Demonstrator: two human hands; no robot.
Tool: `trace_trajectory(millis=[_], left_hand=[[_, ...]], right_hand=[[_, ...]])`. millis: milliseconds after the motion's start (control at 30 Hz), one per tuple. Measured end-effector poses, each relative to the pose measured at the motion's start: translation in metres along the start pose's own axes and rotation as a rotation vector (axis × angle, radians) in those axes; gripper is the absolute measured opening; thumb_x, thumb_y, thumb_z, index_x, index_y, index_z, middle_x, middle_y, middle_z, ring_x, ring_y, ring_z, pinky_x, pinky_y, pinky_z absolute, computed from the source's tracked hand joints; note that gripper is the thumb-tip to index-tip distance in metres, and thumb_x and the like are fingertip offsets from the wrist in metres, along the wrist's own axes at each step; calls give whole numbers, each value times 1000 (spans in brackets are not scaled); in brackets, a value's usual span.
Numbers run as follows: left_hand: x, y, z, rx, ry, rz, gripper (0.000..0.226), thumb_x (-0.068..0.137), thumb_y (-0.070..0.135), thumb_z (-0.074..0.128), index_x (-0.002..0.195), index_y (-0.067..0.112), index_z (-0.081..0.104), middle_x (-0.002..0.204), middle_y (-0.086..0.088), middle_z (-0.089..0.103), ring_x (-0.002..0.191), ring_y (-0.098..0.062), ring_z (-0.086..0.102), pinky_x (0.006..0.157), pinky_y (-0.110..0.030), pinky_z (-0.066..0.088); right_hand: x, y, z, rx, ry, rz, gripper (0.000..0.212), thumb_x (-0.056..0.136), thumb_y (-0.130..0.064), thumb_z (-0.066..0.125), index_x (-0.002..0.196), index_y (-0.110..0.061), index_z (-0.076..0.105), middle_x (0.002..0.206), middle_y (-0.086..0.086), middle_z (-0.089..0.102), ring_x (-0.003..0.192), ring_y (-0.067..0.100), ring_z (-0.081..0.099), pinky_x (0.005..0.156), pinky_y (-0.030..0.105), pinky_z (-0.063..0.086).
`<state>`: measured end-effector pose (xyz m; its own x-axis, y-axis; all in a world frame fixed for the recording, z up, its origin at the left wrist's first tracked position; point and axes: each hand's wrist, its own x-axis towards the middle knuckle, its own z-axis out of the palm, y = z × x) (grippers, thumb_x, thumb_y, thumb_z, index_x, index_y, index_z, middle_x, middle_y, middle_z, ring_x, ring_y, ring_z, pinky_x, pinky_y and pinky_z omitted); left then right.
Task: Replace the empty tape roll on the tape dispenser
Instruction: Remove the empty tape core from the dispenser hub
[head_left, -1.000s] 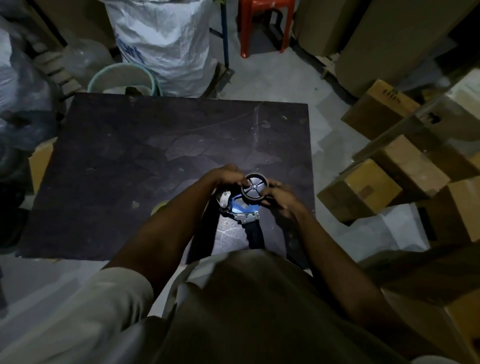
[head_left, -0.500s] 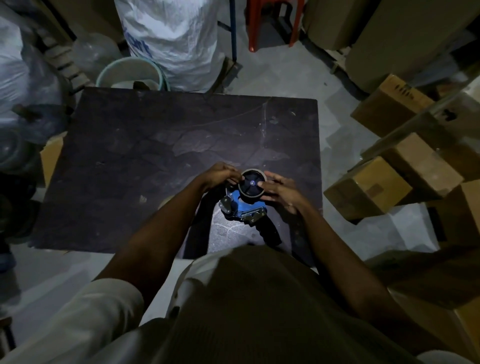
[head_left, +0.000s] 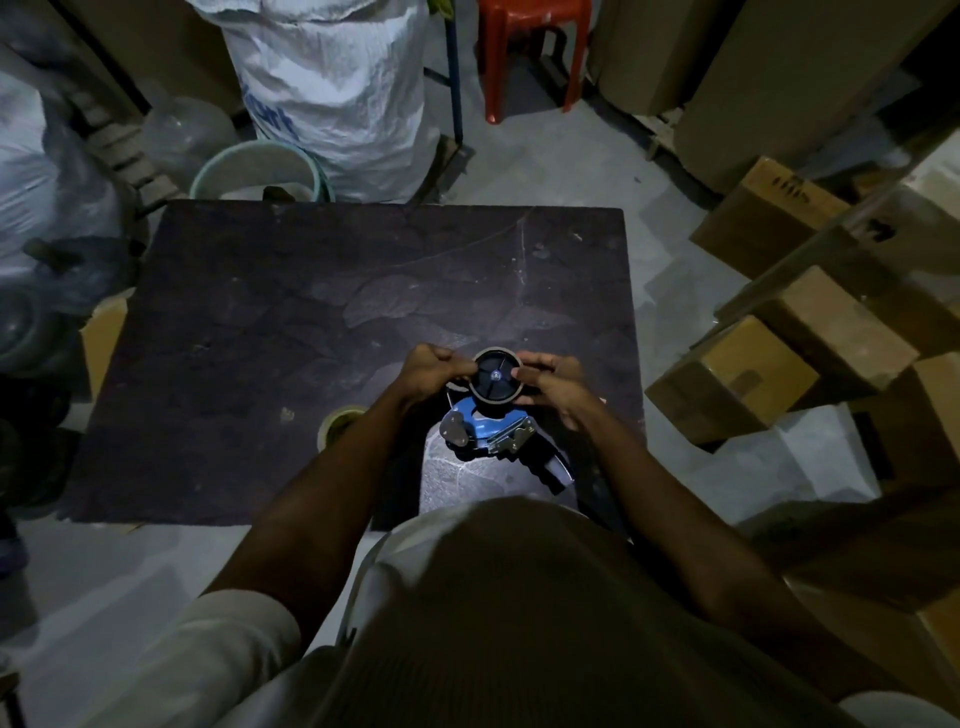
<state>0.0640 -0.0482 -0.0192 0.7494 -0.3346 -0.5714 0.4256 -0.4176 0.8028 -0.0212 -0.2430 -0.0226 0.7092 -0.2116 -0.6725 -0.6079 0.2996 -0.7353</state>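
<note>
A blue tape dispenser (head_left: 485, 428) with a black handle lies on the dark table (head_left: 291, 322) near its front edge. On its black spoked hub sits the empty cardboard tape roll (head_left: 496, 400), a thin brown ring. My left hand (head_left: 434, 371) grips the ring's left side. My right hand (head_left: 550, 379) grips its right side. A fresh roll of tape (head_left: 337, 423) lies flat on the table, partly hidden behind my left forearm.
Cardboard boxes (head_left: 737, 376) are stacked close to the table's right side. Beyond the far edge stand a pale bucket (head_left: 260, 171), a white woven sack (head_left: 332, 88) and a red plastic stool (head_left: 530, 47). Bags and clutter crowd the left.
The camera view has shifted a little. Both hands stay on the empty roll at the dispenser's hub, and the dispenser has turned slightly on the table.
</note>
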Motion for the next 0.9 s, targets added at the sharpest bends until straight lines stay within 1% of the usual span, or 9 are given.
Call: trace_trajectory(millis=[100, 233, 367, 400, 467, 567, 733, 833, 900], left_hand=[[-6, 6, 6, -11, 25, 7, 6, 81, 1, 78, 83, -3, 74, 63, -4, 71, 53, -11, 68, 51, -20, 53], [-14, 13, 10, 25, 66, 16, 7, 82, 0, 77, 83, -5, 72, 58, -1, 67, 43, -1, 62, 42, -13, 46], [-6, 7, 2, 107, 39, 36, 7, 78, 8, 83, 77, 9, 76, 58, 7, 71, 51, -5, 67, 52, -21, 52], [-5, 6, 0, 119, 29, 42, 7, 78, 8, 83, 77, 10, 76, 58, 7, 72, 52, -6, 67, 54, -23, 54], [-6, 6, -3, 130, 13, 52, 8, 79, 6, 82, 83, 2, 77, 56, 6, 71, 51, -6, 67, 53, -23, 56], [-9, 11, -4, 149, -5, 52, 16, 80, 5, 81, 91, -6, 76, 56, 5, 71, 50, -7, 67, 51, -20, 56], [-10, 13, 2, 168, 18, 28, 14, 78, 6, 83, 86, -4, 76, 53, 6, 70, 48, -3, 65, 48, -16, 50], [-11, 12, 4, 185, 28, 30, 12, 77, 9, 84, 83, 0, 78, 53, 8, 69, 47, -1, 64, 47, -14, 48], [-11, 13, 4, 195, 31, 25, 11, 77, 10, 85, 82, 2, 78, 53, 8, 69, 47, 0, 64, 47, -13, 47]], right_hand=[[2, 1, 3, -24, 37, -5, 39, 91, 2, 69, 129, 3, 63, 124, 23, 69, 105, 39, 72, 74, 47, 63], [-4, 0, 0, 24, -9, -6, 44, 87, 2, 73, 130, 5, 62, 124, 23, 69, 108, 40, 70, 73, 43, 65], [-10, -2, -3, 26, -46, 2, 48, 85, 2, 76, 131, 5, 62, 124, 24, 69, 109, 41, 70, 77, 41, 64], [-11, -3, -4, 30, -60, 7, 49, 85, 2, 75, 131, 5, 62, 125, 24, 69, 110, 41, 70, 78, 40, 64], [-14, -5, -6, 30, -79, 7, 48, 86, 4, 73, 132, 6, 60, 125, 25, 68, 111, 42, 69, 76, 38, 65], [-16, -8, -4, -37, -29, -12, 43, 87, 6, 72, 128, 7, 62, 122, 26, 69, 110, 43, 69, 73, 36, 65], [-9, -4, 6, -148, 87, -50, 30, 85, 5, 73, 114, 1, 68, 115, 28, 72, 89, 33, 72, 67, 37, 64], [-10, -4, 9, -147, 123, -48, 26, 85, 7, 72, 110, 0, 68, 114, 27, 72, 88, 33, 71, 64, 36, 62], [-12, -5, 10, -139, 122, -39, 29, 86, 8, 71, 114, 3, 68, 114, 28, 71, 93, 37, 72, 63, 36, 62]])
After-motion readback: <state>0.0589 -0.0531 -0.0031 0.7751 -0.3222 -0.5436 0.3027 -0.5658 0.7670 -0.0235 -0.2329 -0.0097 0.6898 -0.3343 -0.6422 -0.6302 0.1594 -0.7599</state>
